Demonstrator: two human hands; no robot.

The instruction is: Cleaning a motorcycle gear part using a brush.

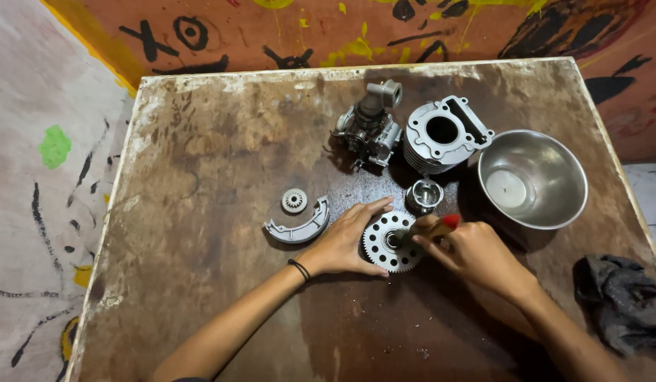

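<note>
On the worn counter (222, 141), the toothed gear wheel (391, 242) lies flat near the middle, steadied by the left hand (346, 244), spread open around its rim. The right hand (473, 251) grips a red-handled brush (441, 225) at the gear's hub; cleaning seems underway, and working round the teeth would call for turning the gear.

Both forearms are bare, without sleeves. The left hand (340, 246) wears a thin black band at the wrist; the right hand (471, 252) wears nothing.
</note>
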